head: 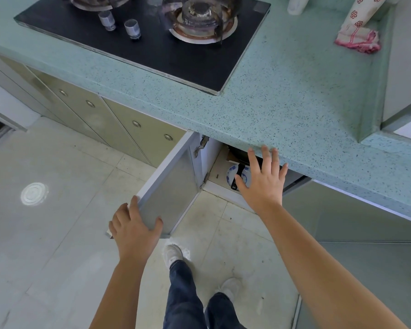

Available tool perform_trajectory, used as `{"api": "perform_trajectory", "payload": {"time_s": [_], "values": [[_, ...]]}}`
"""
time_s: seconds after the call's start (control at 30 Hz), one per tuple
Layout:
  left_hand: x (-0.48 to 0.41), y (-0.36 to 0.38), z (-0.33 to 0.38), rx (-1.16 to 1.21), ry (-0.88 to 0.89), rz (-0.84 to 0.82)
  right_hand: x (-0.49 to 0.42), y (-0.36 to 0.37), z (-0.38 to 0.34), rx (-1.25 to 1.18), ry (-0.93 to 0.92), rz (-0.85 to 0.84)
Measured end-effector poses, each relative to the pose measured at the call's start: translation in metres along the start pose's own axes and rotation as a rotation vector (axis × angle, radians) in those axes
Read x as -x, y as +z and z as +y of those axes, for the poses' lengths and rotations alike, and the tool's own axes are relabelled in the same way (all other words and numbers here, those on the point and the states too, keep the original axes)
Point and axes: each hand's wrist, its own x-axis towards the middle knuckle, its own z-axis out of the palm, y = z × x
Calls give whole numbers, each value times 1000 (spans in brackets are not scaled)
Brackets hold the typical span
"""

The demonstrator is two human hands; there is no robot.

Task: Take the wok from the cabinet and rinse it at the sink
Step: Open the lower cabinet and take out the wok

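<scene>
Head view, looking down at counter edge and floor. Wok (pixel 237 155): only a dark rounded sliver shows, deep in the open cabinet (pixel 220 170) under the countertop lip, mostly hidden by the counter and the right hand; a black handle-like piece juts toward the near side over a blue-and-white plate (pixel 231 176), though whether it belongs to the wok cannot be told.

Right hand (pixel 262 181): fingers spread wide and straight, palm down, gripping nothing. Fingertips sit at the countertop's near edge, in front of the cabinet opening; contact with the edge is unclear. Thumb points left, across the plate.

Left hand (pixel 133 230): fingers curled narrow around the near corner of the cabinet door (pixel 170 186), thumb on the inner face, other fingers wrapped over the outer edge. Door swung out toward the near left, hinges visible at its far end.

Outward: speckled teal countertop (pixel 294 96), black gas hob (pixel 152 48) with two knobs at far left, a red-and-white cloth (pixel 357 39) at far right. Pale tiled floor (pixel 57 210) below, white shoes and dark jeans near.
</scene>
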Motion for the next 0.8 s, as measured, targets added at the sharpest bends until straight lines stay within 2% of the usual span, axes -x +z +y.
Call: {"api": "perform_trajectory", "payload": {"time_s": [0.17, 0.43, 0.63, 0.8], "values": [[2, 5, -3, -41, 9, -18, -1, -2, 1, 20, 4, -23], [2, -1, 3, 34, 2, -47, 2, -1, 5, -41, -4, 9], [9, 2, 34, 106, 156, -26, 24, 16, 12, -143, -11, 151], [8, 32, 63, 242, 280, -137, 37, 60, 19, -137, 2, 61]]}}
